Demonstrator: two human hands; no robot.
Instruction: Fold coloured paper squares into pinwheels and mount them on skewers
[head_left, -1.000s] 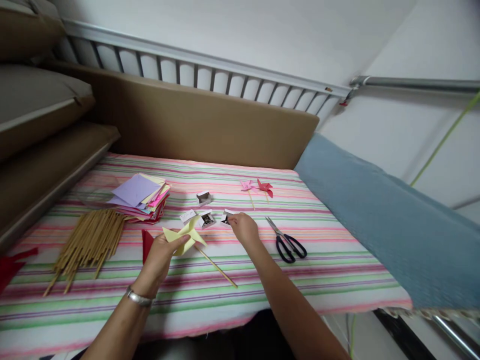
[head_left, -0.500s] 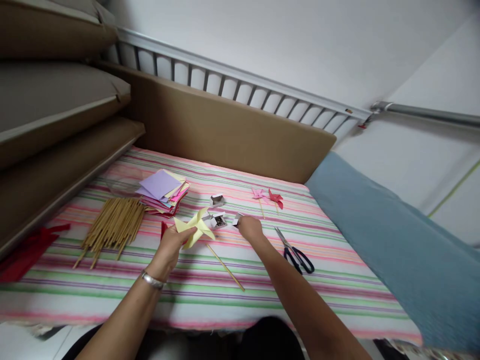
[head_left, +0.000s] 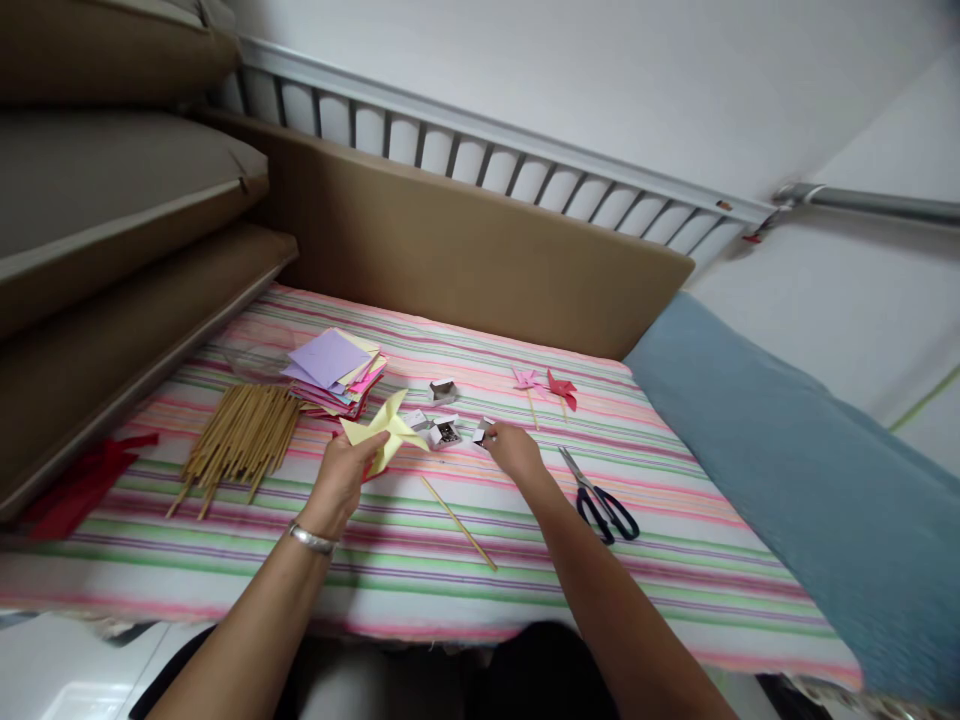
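Note:
Between the fingers of my left hand (head_left: pixel 349 470) is a yellow paper pinwheel (head_left: pixel 386 435), its blades folded in to the middle. My right hand (head_left: pixel 514 450) has its fingertips at a small white box (head_left: pixel 481 434); whether they hold anything small is hidden. Another open white box (head_left: pixel 445 432) with small dark pieces stands between the hands, and a third box (head_left: pixel 442 391) lies behind it. A single wooden stick (head_left: pixel 459 522) lies on the striped cloth in front of the pinwheel. Right of my right hand lie scissors (head_left: pixel 598 498) with dark handles, blades pointing away.
A pile of wooden sticks (head_left: pixel 244 440) and a stack of coloured paper squares (head_left: pixel 334 365) lie at the left. Pink (head_left: pixel 529 379) and red (head_left: pixel 562 390) pinwheels on sticks lie at the back right. A brown board (head_left: pixel 450 260) stands along the back; red material (head_left: pixel 90 490) lies far left.
The view has shifted slightly. My right hand stays by the small white box, its fingertips now at the opening. My left hand keeps the yellow pinwheel, turned a little.

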